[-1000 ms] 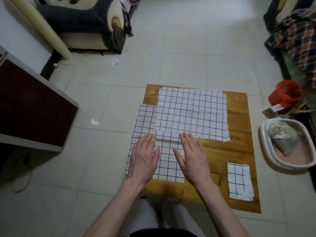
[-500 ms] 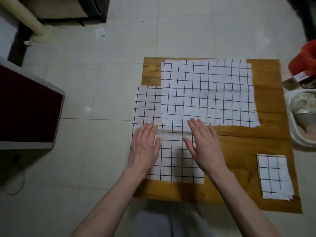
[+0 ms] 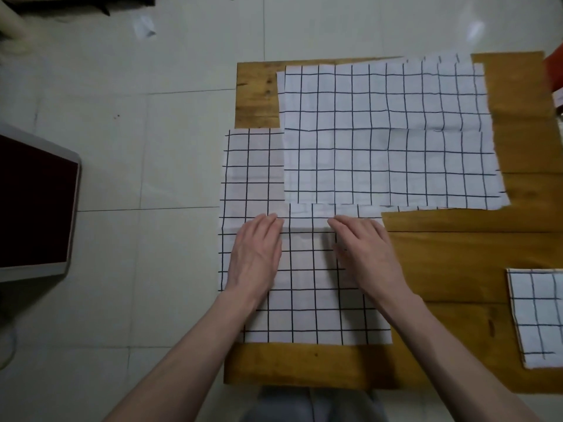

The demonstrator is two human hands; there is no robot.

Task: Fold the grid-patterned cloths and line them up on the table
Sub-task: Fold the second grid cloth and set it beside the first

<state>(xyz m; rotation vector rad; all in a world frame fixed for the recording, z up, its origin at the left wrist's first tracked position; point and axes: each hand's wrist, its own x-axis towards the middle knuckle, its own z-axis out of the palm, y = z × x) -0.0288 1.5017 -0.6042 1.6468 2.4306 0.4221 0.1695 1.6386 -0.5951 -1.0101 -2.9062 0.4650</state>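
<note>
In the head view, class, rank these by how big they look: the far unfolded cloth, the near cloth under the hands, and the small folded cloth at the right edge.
1. Far cloth: largest.
2. Near cloth: smaller, though the far cloth and the hands hide part of it.
3. Folded cloth: smallest, though the frame edge cuts it off.

No words, brands, numbers or signs can be read anywhere. The cloths carry only a black grid on white. A pale label at the frame's 3 o'clock edge is cut off and unreadable.
</note>
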